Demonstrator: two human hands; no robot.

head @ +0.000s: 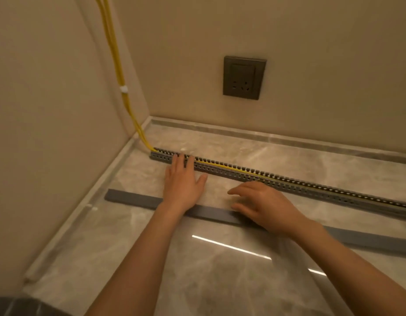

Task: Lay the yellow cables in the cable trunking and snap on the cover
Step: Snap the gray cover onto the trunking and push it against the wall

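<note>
A grey slotted cable trunking [288, 187] lies on the marble floor, running from the corner out to the right. Yellow cables [116, 60] come down the wall corner and run inside the trunking's channel. The flat grey cover [133, 198] lies on the floor in front of the trunking, parallel to it. My left hand [182, 181] is flat and spread, its fingertips on the trunking near the left end. My right hand [263, 205] hovers with loosely curled fingers over the cover, holding nothing.
Beige walls meet in a corner at the left. A dark wall socket [244, 77] sits on the back wall above the floor. A white clip [124, 89] holds the cables to the wall. A pale skirting strip [266, 135] runs along the wall's foot.
</note>
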